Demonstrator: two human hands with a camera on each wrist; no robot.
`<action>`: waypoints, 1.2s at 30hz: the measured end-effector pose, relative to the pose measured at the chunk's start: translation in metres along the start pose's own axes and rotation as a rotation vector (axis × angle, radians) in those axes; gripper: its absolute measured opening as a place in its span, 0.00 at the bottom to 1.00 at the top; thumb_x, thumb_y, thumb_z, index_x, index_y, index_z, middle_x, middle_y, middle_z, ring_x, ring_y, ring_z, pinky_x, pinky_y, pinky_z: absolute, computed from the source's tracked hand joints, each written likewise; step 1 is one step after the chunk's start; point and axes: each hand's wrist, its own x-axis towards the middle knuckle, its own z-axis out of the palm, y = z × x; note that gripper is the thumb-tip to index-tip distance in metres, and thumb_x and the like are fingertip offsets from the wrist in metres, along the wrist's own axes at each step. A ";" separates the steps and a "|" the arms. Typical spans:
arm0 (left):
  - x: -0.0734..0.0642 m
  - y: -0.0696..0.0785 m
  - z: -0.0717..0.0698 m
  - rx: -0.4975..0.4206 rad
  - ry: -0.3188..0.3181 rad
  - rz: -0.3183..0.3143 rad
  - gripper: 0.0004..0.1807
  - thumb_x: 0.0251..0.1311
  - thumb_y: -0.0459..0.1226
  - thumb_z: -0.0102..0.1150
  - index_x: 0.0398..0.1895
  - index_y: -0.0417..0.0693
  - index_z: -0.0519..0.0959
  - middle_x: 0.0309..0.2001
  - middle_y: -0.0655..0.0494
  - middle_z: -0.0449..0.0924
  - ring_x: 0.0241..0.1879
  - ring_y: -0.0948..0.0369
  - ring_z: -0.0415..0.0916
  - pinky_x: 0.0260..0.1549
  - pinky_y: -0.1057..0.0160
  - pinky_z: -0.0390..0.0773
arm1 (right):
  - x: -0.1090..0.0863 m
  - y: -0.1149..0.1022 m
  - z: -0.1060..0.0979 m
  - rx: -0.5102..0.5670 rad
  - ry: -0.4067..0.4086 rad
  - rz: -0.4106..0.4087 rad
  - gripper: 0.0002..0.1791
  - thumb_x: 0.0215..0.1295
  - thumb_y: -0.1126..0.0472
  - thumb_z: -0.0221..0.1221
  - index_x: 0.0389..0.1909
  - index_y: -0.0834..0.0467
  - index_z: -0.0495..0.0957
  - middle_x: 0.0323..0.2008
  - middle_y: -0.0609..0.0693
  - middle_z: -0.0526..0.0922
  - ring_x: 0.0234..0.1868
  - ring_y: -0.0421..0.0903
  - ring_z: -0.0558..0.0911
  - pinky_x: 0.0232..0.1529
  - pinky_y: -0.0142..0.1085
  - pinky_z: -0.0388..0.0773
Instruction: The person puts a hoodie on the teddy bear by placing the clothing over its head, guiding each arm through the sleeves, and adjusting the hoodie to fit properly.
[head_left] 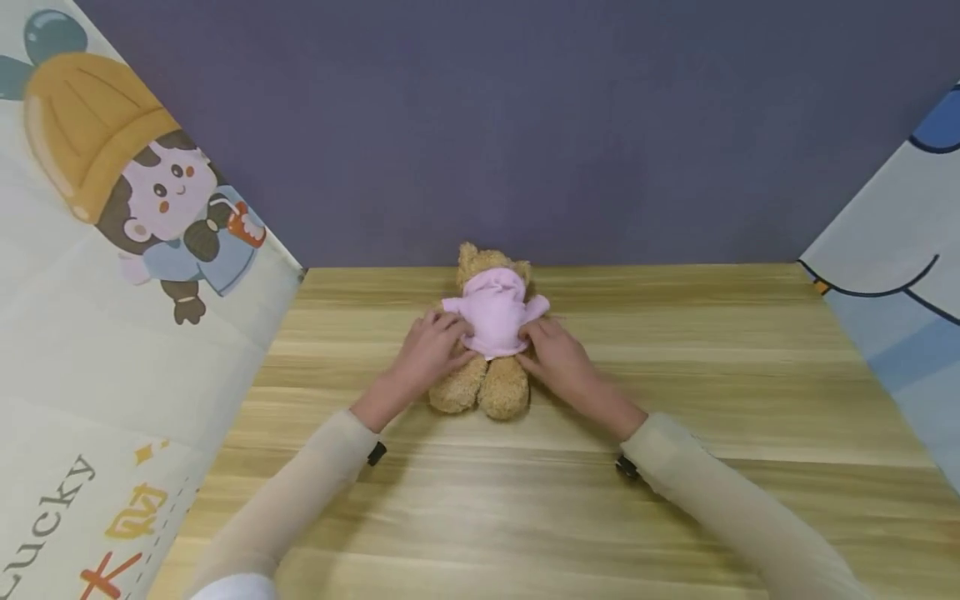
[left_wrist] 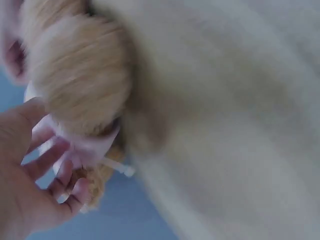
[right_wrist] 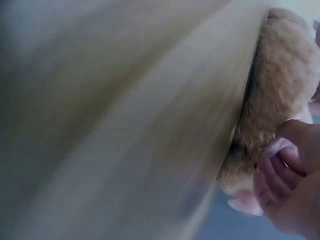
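The left hand [head_left: 429,348] has its fingers a bit bent and spread apart, and they touch the side of a pink shirt [head_left: 495,321]. The right hand [head_left: 558,354] pinches the bottom edge of that shirt between its thumb and curled fingers. The shirt is on a fuzzy brown teddy bear [head_left: 504,387]. The bear lies in the middle of the far end of the table [head_left: 495,517], between the two hands. Its head points away from the person and its two fat legs point back toward them. The pink sleeves stick out on both sides.

Long pale sleeves [head_left: 738,504] cover the person's arms, and a small black thing [head_left: 627,467] sits under each wrist.

The table is smooth and looks like wood, with yellow and brown stripes running across it. Some light shines on its near part. Behind it stands a big, plain, purple-gray wall [head_left: 510,125], and the bear's head is right by it. I cannot tell if they touch.

On the left is a white sheet [head_left: 45,333] with a cartoon kid [head_left: 172,187] in an orange hat, holding a red cup. Lower down it says "Lucky" [head_left: 51,521]. On the right is another picture [head_left: 862,229], white and blue with thick black lines.
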 end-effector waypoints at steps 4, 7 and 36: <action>-0.002 0.001 0.011 0.041 -0.022 -0.007 0.09 0.64 0.40 0.66 0.30 0.47 0.78 0.30 0.54 0.78 0.38 0.51 0.74 0.42 0.50 0.77 | 0.002 -0.005 0.004 -0.022 -0.025 -0.041 0.04 0.69 0.63 0.63 0.35 0.59 0.78 0.30 0.53 0.81 0.29 0.49 0.80 0.30 0.43 0.81; -0.003 0.001 0.011 0.051 -0.010 -0.024 0.11 0.61 0.38 0.65 0.25 0.48 0.74 0.25 0.55 0.75 0.33 0.51 0.73 0.36 0.50 0.77 | 0.006 -0.004 -0.002 -0.007 -0.072 -0.047 0.03 0.68 0.66 0.63 0.34 0.58 0.79 0.30 0.52 0.82 0.30 0.49 0.81 0.33 0.44 0.82; 0.020 0.008 0.017 0.159 -0.151 -0.331 0.21 0.74 0.53 0.44 0.41 0.42 0.72 0.35 0.44 0.80 0.38 0.46 0.79 0.41 0.45 0.79 | 0.026 0.018 -0.009 -0.198 -0.120 0.187 0.20 0.69 0.48 0.64 0.59 0.48 0.79 0.67 0.55 0.73 0.69 0.63 0.67 0.64 0.69 0.62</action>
